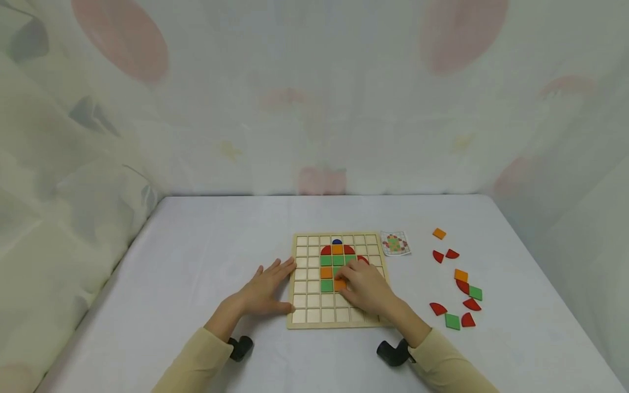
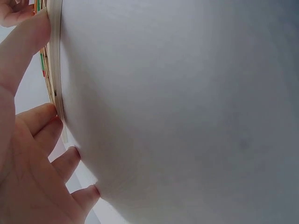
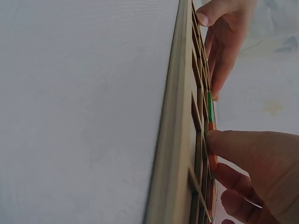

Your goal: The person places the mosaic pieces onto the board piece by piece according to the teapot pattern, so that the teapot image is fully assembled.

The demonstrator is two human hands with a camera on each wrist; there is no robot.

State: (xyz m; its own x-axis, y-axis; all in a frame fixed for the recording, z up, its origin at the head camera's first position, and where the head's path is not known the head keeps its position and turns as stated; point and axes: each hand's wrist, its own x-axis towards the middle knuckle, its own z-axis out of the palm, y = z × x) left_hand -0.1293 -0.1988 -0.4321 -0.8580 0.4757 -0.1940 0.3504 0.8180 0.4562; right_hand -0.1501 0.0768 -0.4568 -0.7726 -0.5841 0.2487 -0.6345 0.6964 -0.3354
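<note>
A wooden grid board lies flat on the table. My left hand rests at its left side, fingers spread and fairly straight, with thumb and fingertips touching the frame; the left wrist view shows that hand along the edge. Over the middle of the grid, my right hand pinches an orange square tile at a cell beside a green tile. Thumb and finger also meet the orange tile in the right wrist view. Red, green, orange and blue tiles above it are partly covered by the hand.
A small pattern card lies at the board's upper right corner. Farther right are loose tiles: several red quarter circles, green squares and orange squares. White patterned cloth hangs behind the table.
</note>
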